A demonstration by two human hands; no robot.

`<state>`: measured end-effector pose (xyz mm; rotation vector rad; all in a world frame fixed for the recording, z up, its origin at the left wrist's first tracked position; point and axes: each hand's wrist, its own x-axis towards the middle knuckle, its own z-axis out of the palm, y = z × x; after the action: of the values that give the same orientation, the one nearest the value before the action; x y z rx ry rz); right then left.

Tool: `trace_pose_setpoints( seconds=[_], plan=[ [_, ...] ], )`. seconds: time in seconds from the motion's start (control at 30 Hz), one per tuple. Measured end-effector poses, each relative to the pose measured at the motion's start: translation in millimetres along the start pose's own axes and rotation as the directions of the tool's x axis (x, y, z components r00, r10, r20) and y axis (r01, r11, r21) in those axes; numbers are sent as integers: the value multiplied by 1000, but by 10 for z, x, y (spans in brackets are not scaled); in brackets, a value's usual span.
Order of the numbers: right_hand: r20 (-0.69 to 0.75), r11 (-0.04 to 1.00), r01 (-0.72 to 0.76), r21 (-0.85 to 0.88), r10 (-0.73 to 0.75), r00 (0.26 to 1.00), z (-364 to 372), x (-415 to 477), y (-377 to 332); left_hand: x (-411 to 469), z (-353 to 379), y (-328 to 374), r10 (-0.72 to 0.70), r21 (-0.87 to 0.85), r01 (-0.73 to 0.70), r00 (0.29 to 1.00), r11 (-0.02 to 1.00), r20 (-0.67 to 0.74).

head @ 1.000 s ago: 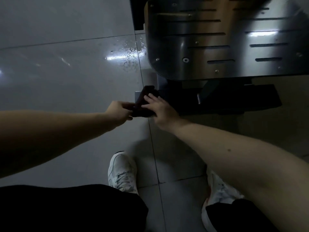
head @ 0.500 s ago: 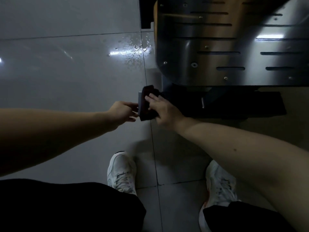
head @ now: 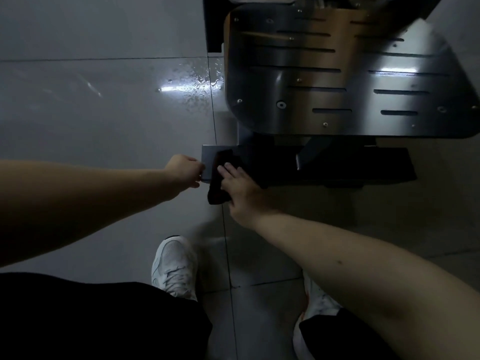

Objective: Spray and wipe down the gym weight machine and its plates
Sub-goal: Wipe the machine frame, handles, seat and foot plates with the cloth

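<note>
Grey floor tiles (head: 104, 120) are seen in dim light, with droplets (head: 197, 81) beside the machine (head: 350, 165). A dark cloth (head: 218, 188) is draped over the end of its base bar (head: 207, 157) and pressed there by the straight fingers of the right hand (head: 241, 188). The left hand (head: 184, 170) is curled against the bar's end; whether anything is gripped cannot be told. A slotted steel plate (head: 311, 74) is mounted above.

Cloth (head: 219, 175) on base bar (head: 207, 162), footplate (head: 337, 74) behind it
</note>
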<state>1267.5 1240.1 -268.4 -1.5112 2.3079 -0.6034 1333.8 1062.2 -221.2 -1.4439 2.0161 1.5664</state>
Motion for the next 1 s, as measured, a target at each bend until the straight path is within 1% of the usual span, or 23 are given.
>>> trace_pose_setpoints(
  seconds=[0.03, 0.1, 0.13, 0.17, 0.23, 0.27, 0.3, 0.33, 0.37, 0.43, 0.53, 0.63, 0.67, 0.7, 0.77, 0.83, 0.87, 0.9, 1.0],
  plan=[
    [17, 1000, 12, 0, -12, 1000, -21, -41, 30, 3, 6, 9, -15, -7, 15, 1000, 1000, -6],
    [65, 1000, -14, 4, 13, 998, -100, -276, 198, -10, 36, 30, -57, -11, 57, 998, 998, 17],
    [74, 998, -68, 9, 67, 995, -170, -416, 285, -39, 46, 56, -73, -5, 73, 997, 997, 36],
    [88, 988, -154, 20, 151, 984, -277, -547, 349, -84, 54, 91, -90, 9, 90, 994, 996, 53],
    [148, 949, -312, 36, 304, 941, -596, -729, 326, -218, 33, 188, -110, 67, 103, 989, 992, 104],
    [195, 923, -383, 24, 371, 908, -755, -800, 278, -289, 3, 251, -104, 132, 85, 984, 988, 146],
    [230, 894, -447, 18, 431, 872, -917, -848, 206, -378, -53, 339, -87, 219, 43, 976, 975, 198],
    [233, 874, -484, 37, 463, 855, -1066, -876, 126, -474, -120, 443, -65, 304, -13, 967, 953, 247],
    [213, 862, -501, 74, 478, 852, -1237, -881, 37, -589, -200, 571, -38, 368, -74, 957, 927, 288],
    [182, 849, -511, 136, 485, 855, -1594, -851, -191, -876, -346, 844, 12, 430, -179, 932, 885, 362],
    [194, 832, -514, 211, 480, 856, -2133, -810, -546, -1421, -476, 1232, 91, 442, -311, 887, 841, 452],
    [204, 759, -514, 400, 473, 857, -2670, -824, -942, -1897, -557, 1543, 201, 366, -417, 842, 832, 501],
    [206, 710, -508, 487, 472, 857, -2812, -834, -1055, -2034, -576, 1621, 254, 321, -450, 827, 833, 501],
    [215, 635, -503, 586, 477, 852, -2921, -851, -1152, -2164, -582, 1676, 309, 271, -482, 812, 833, 495],
    [243, 448, -462, 766, 463, 852, -3063, -858, -1281, -2356, -576, 1729, 430, 169, -546, 785, 821, 445],
    [286, 289, -433, 854, 434, 854, -3144, -833, -1384, -2489, -573, 1711, 532, 98, -597, 768, 796, 357],
    [303, 246, -428, 870, 419, 856, -3171, -803, -1432, -2539, -587, 1695, 565, 83, -612, 766, 786, 306],
    [304, 230, -421, 877, 412, 859, -3197, -778, -1488, -2575, -608, 1680, 587, 74, -621, 768, 780, 256],
    [247, 263, -378, 888, 422, 872, -3199, -684, -1621, -2634, -716, 1623, 622, 106, -630, 777, 769, 101]
  ],
)
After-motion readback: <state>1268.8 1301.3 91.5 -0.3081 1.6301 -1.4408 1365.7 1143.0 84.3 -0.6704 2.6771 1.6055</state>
